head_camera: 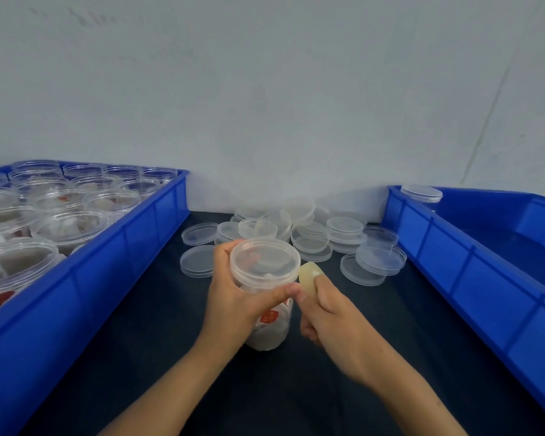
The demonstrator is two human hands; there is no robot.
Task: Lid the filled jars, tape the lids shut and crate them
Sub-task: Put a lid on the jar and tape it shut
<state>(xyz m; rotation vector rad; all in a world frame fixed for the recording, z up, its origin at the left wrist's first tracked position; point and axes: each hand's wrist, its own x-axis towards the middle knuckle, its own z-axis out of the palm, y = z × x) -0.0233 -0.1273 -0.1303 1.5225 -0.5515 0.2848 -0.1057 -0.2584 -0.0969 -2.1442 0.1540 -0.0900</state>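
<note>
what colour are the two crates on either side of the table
Both crates are bright blue, seen in the head view.

Soft, even, cool light; wide-angle bending at edges; slightly blurry.

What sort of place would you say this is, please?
Probably a small packing or production workstation: a blue plastic crate full of unlidded filled jars, a heap of loose clear plastic lids on the dark table, and a second blue plastic crate on the right.
</note>
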